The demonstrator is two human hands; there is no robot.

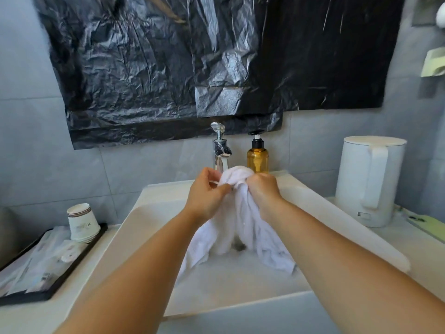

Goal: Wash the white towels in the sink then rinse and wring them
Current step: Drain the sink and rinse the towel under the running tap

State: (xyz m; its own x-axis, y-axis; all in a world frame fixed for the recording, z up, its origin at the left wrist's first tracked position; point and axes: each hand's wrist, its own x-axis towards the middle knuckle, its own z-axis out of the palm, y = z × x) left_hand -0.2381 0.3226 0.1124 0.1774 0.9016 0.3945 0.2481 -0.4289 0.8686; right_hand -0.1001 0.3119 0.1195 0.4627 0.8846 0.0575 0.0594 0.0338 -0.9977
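While hands grip towel, labels blur.

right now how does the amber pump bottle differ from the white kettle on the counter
The amber pump bottle is see-through amber with a black pump; the white kettle is opaque white with a flat lid and side handle. The bottle is slim and small; the kettle is much wider and taller. The bottle stands behind the sink by the faucet; the kettle stands to its right. Both stand upright.
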